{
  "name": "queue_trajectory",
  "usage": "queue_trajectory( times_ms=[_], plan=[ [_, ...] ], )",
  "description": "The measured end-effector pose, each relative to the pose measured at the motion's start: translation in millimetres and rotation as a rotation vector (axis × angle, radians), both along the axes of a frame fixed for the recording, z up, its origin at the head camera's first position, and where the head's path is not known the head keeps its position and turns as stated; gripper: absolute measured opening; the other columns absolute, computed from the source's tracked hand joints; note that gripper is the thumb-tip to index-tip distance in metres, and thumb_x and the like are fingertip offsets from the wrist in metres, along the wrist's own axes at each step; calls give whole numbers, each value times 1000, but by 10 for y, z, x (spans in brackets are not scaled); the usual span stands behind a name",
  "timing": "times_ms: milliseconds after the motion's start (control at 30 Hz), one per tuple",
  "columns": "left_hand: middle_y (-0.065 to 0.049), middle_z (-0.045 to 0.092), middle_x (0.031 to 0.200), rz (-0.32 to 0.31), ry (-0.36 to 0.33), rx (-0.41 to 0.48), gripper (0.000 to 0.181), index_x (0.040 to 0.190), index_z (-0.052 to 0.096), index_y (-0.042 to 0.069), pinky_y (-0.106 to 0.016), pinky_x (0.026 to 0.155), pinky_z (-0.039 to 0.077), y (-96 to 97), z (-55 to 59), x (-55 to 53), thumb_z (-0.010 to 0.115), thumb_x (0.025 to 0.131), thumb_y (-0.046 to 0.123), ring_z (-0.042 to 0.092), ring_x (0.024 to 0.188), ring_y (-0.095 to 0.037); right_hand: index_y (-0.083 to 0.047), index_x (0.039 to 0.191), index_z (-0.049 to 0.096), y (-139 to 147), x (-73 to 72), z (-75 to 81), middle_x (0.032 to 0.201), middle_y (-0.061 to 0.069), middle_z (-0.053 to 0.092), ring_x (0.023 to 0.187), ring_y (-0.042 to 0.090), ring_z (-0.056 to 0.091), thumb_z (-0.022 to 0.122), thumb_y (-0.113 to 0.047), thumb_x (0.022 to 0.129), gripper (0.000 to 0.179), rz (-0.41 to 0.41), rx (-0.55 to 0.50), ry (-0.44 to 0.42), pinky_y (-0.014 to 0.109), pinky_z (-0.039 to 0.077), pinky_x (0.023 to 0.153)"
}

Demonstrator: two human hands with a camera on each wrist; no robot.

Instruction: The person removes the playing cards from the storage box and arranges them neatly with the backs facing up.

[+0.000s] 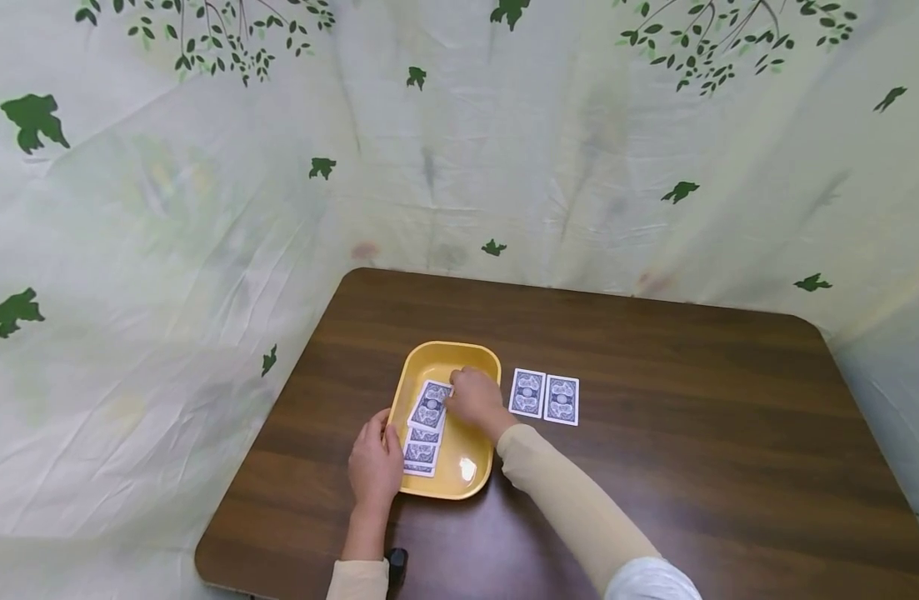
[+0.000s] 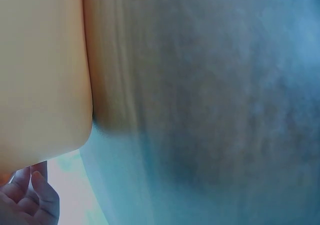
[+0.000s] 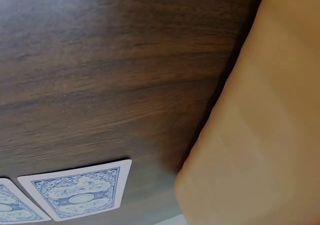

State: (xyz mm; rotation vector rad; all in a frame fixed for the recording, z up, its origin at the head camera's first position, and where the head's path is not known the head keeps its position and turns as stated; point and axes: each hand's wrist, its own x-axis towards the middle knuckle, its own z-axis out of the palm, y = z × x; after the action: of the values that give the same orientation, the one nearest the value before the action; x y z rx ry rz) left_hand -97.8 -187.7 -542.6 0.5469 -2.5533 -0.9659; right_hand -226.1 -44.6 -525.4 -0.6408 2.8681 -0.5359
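A yellow tray (image 1: 459,479) stands on the brown table, with several blue-backed playing cards (image 1: 420,454) lying overlapped along its left side. My left hand (image 1: 375,462) grips the tray's left rim; its fingers also show small at the lower left corner of the left wrist view. Reaching over the tray from the right, my right hand (image 1: 474,398) pinches the upper right corner of a playing card (image 1: 431,406). That card lies tilted over the others, face down. The right fingertips are partly hidden behind the hand.
Two more face-down cards (image 1: 527,393) lie side by side on the table (image 1: 691,442), just right of the tray; the right wrist view shows them near its bottom edge. A pale curtain (image 1: 459,167) with green leaf prints hangs behind the table and along its left.
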Motion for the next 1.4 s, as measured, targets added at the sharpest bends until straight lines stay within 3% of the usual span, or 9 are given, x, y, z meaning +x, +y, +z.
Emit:
queue_trajectory(
  times_ms=[133, 333, 567, 833, 1000, 1100, 1233, 1400],
  plan=[
    [-20, 64, 112, 0, 16, -11, 32, 125, 59, -1, -54, 84, 48, -2, -9, -10, 52, 99, 16, 62, 99, -39, -6, 106, 67, -40, 3, 0, 100, 8, 61, 94, 26, 59, 72, -44, 84, 44, -12, 92, -1, 41, 49, 81],
    [-19, 66, 108, 0, 51, -21, 29, 123, 61, 0, -54, 81, 48, -10, -24, -15, 54, 98, 13, 63, 96, -39, -4, 114, 66, -65, 22, 3, 110, 11, 59, 104, 28, 56, 74, -54, 79, 62, -14, 134, -14, 42, 45, 91],
    [-18, 66, 110, 5, 43, -22, 29, 123, 61, 1, -55, 81, 48, -17, -22, -6, 54, 98, 14, 63, 98, -40, -3, 115, 66, -82, 28, -22, 114, 12, 57, 108, 29, 53, 78, -54, 75, 66, -15, 142, -18, 43, 44, 93],
    [-17, 66, 110, 8, 57, -29, 29, 123, 62, 1, -55, 80, 48, -12, -28, -4, 55, 98, 14, 64, 98, -39, 1, 120, 60, -113, 27, -36, 120, 15, 57, 112, 30, 52, 83, -45, 73, 69, -50, 82, -42, 44, 44, 94],
    [-18, 67, 109, 7, 66, -32, 29, 122, 62, 1, -55, 80, 48, -19, -40, -7, 55, 97, 13, 64, 97, -38, 4, 121, 53, -130, 5, -83, 114, 17, 59, 107, 32, 56, 87, -36, 72, 71, -102, -9, -49, 44, 47, 91],
    [-18, 67, 109, 8, 76, -30, 28, 122, 62, 0, -55, 80, 48, -17, -37, -2, 55, 97, 13, 64, 97, -39, 1, 109, 56, -127, -9, -123, 98, 13, 60, 94, 29, 59, 82, -24, 78, 47, -134, -101, -39, 42, 50, 84],
    [-18, 67, 109, 6, 91, -34, 29, 121, 63, 0, -55, 80, 48, -15, -22, 1, 55, 97, 13, 64, 98, -39, -4, 92, 56, -106, -21, -134, 80, 7, 57, 76, 24, 56, 71, -9, 86, 17, -200, -312, -67, 36, 49, 69],
    [-18, 67, 108, 2, 98, -36, 29, 121, 63, 0, -55, 80, 48, -11, -11, 6, 55, 96, 12, 64, 97, -39, -5, 94, 57, -78, -22, -93, 78, 6, 60, 70, 20, 56, 67, -6, 88, 12, -250, -508, -88, 32, 48, 63]
  ],
)
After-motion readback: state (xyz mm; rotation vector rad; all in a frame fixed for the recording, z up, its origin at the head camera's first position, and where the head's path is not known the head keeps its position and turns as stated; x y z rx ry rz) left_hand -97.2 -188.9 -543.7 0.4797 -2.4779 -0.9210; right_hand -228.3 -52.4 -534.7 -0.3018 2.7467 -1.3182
